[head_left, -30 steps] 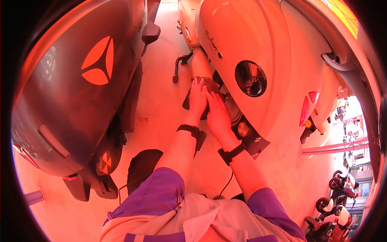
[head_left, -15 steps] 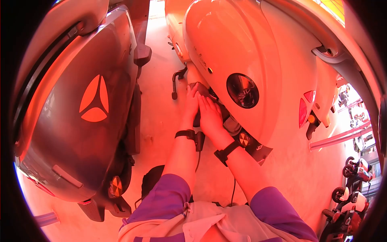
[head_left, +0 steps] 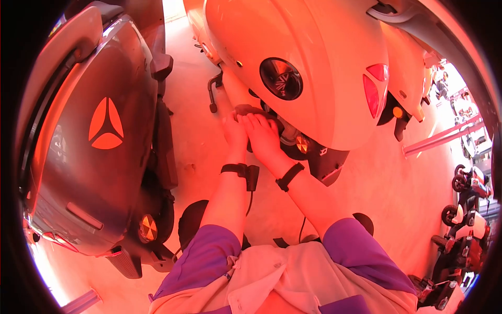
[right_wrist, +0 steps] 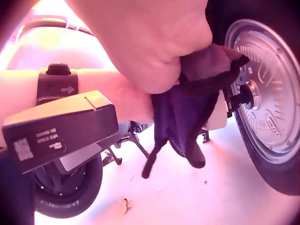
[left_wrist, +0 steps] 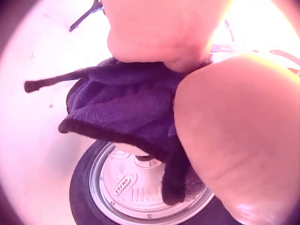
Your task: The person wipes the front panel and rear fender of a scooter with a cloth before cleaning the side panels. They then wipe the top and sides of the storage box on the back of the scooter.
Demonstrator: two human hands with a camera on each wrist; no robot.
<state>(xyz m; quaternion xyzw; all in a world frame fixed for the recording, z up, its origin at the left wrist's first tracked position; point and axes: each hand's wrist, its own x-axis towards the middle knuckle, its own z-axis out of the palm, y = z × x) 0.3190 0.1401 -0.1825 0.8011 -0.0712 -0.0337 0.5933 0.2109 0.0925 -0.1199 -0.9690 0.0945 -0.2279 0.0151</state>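
Note:
Both hands are close together at the lower side of a light-coloured scooter [head_left: 334,68], over a bunched cloth [head_left: 251,109] with dark edging. My left hand [head_left: 235,131] and my right hand [head_left: 264,138] lie side by side on it, fingers pointing forward in the head view. In the left wrist view the purple cloth [left_wrist: 126,101] is gathered beneath the palms, its folds hanging loose. From the right wrist the cloth [right_wrist: 180,115] shows bunched under the right hand, close to the metal hub [right_wrist: 265,112] of a wheel. The part under the cloth is hidden.
A dark scooter [head_left: 104,178] with a three-part emblem stands at the left. A kickstand [head_left: 212,94] juts out ahead of the hands. Smaller scooters [head_left: 473,230] line the right, beyond a low rail [head_left: 444,138]. Camera straps [head_left: 289,177] circle the wrists.
The view has swung so that the light scooter shifts left and shows more of its tail light. Both hands stay together on the cloth.

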